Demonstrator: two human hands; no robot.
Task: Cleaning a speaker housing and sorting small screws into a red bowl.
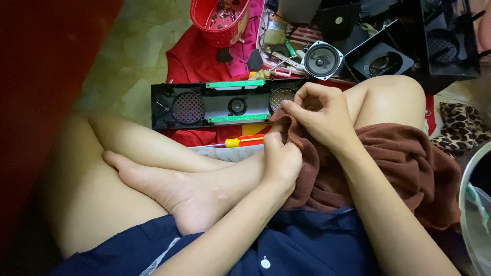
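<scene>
I sit cross-legged on the floor. My left hand (282, 161) pinches the edge of a brown cloth (399, 168) that drapes over my right leg. My right hand (319, 115) is curled with fingers closed on the same cloth's upper corner, close to the right end of a long black speaker panel (204, 107). The panel lies flat in front of my legs, with two round mesh grilles, a small centre driver and two green circuit strips. A yellow and red screwdriver (245, 141) lies just below the panel, next to my left hand.
A loose round speaker driver (321, 60) lies behind the panel. A red basket (220, 15) of small parts stands on a red cloth (192, 61). Black speaker housings (381, 59) fill the back right. A leopard-print item (463, 128) and a clear container rim (468, 204) are at the right.
</scene>
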